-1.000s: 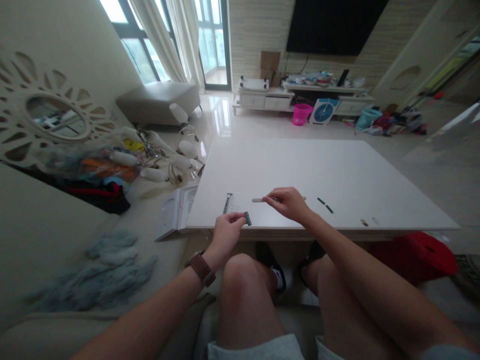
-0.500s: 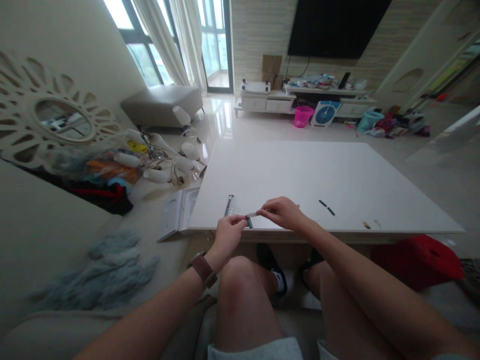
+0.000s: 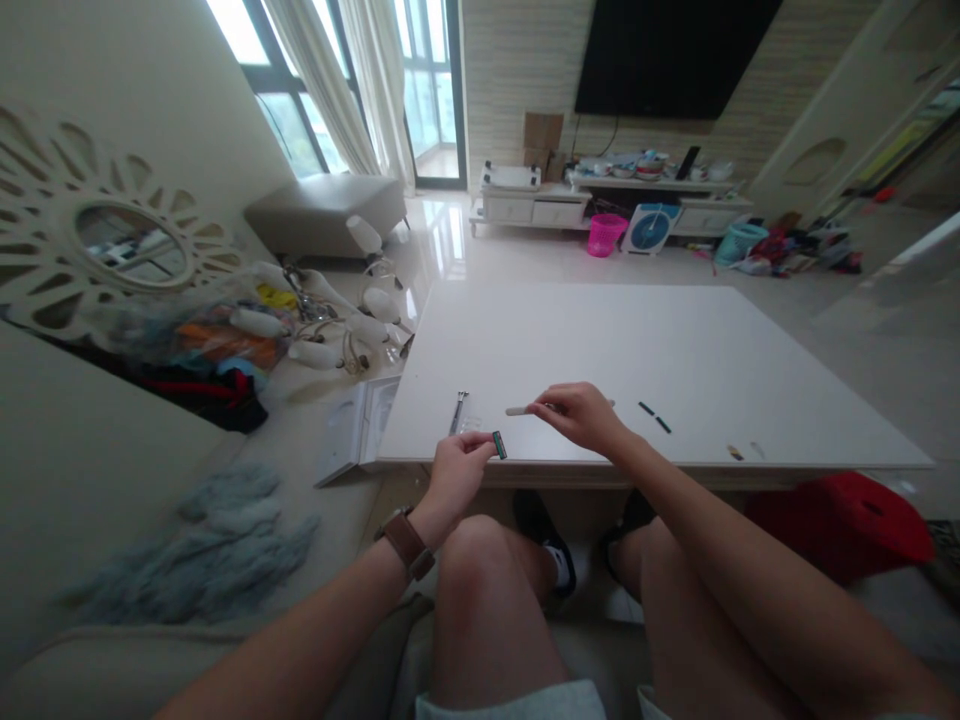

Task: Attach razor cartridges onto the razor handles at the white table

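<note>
Pinched between the thumb and fingers of my left hand [image 3: 459, 470] is a small flat piece with a dark rim and green face [image 3: 499, 445], just over the table's near edge. My right hand [image 3: 579, 412] grips a slim white stick [image 3: 517, 411], whose rounded end points left. The stick and the small piece are apart. Left of the hands, a silver tool with a forked-looking head [image 3: 458, 412] lies on the white table [image 3: 585, 340], beside a small clear plastic item [image 3: 471, 425]. Two short dark strips [image 3: 654, 416] lie to the right of my right hand.
A small brown-and-dark piece [image 3: 735, 452] lies near the table's front right. An open white box [image 3: 349, 425] stands on the floor by the left edge, with a many-armed lamp [image 3: 360, 325] behind it. A red stool-like object [image 3: 840, 525] is at the right.
My right hand has drawn the white stick up and to the right, off the small green-faced piece. My left hand stays nearly in place, still holding that piece.
</note>
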A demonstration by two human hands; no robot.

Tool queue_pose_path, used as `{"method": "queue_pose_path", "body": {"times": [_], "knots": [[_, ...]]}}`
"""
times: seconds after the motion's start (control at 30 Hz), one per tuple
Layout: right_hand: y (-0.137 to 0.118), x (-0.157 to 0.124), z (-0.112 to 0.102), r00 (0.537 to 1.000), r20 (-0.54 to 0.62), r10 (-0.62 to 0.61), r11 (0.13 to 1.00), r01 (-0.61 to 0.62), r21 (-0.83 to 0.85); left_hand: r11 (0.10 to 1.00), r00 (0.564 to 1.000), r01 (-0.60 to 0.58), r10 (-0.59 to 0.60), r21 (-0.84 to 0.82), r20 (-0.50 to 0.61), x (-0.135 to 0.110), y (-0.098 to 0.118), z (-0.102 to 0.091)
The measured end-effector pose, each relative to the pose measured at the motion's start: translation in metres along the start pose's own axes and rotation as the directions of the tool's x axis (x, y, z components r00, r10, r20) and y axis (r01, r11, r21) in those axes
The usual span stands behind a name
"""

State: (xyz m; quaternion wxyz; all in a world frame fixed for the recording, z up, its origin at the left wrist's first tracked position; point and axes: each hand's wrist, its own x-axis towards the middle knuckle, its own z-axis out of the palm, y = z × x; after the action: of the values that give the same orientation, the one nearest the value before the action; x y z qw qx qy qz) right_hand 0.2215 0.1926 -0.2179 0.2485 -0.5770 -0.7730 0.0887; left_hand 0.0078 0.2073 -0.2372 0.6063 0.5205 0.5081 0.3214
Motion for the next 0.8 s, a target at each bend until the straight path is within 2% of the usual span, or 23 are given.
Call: {"method": "queue_pose_path", "body": {"times": [0.1,0.13,0.2,0.27,0.37,0.43,0.57,0.63,0.73,0.8], "knots": [[0.0,-0.001,-0.001,0.989,0.117,-0.087,0.996,0.083,0.036,1.0,1.0,-0.002,0.002,-0.005,-0.008,0.001,-0.001,0.0],[0.0,-0.002,-0.001,0.991,0.118,-0.07,0.998,0.07,0.003,1.0,1.0,-0.005,0.005,-0.005,-0.009,0.001,-0.001,0.0],[0.001,-0.002,-0.002,0.999,0.031,0.009,0.997,-0.007,-0.073,1.0,1.0,-0.008,0.008,-0.005,-0.006,0.001,-0.001,0.0],[0.001,-0.002,-0.002,0.998,-0.041,0.039,0.997,-0.042,-0.065,1.0,1.0,-0.004,0.004,-0.008,-0.002,0.001,-0.001,0.0],[-0.001,-0.003,0.0,0.995,0.073,-0.07,0.997,0.066,0.05,1.0,1.0,-0.001,0.001,-0.007,-0.012,0.0,0.0,0.0],[-0.003,-0.002,0.003,0.988,0.13,-0.082,0.995,0.074,0.069,1.0,1.0,-0.003,0.003,-0.003,-0.028,0.0,0.001,0.001],[-0.003,0.0,0.008,0.999,0.023,0.045,0.999,-0.045,0.027,1.0,1.0,0.001,-0.001,-0.002,-0.018,0.001,0.001,0.001],[-0.003,0.0,0.009,0.999,0.045,0.005,0.999,-0.008,0.053,1.0,1.0,-0.005,0.005,0.003,-0.014,0.001,0.001,0.001],[-0.001,0.0,0.008,0.988,0.137,-0.069,0.995,0.059,0.081,1.0,1.0,-0.01,0.01,-0.001,-0.029,0.0,0.001,0.001],[0.001,0.0,0.005,0.992,0.12,-0.033,0.999,0.031,0.024,1.0,1.0,-0.007,0.006,-0.014,-0.03,0.0,0.002,0.001]]}}
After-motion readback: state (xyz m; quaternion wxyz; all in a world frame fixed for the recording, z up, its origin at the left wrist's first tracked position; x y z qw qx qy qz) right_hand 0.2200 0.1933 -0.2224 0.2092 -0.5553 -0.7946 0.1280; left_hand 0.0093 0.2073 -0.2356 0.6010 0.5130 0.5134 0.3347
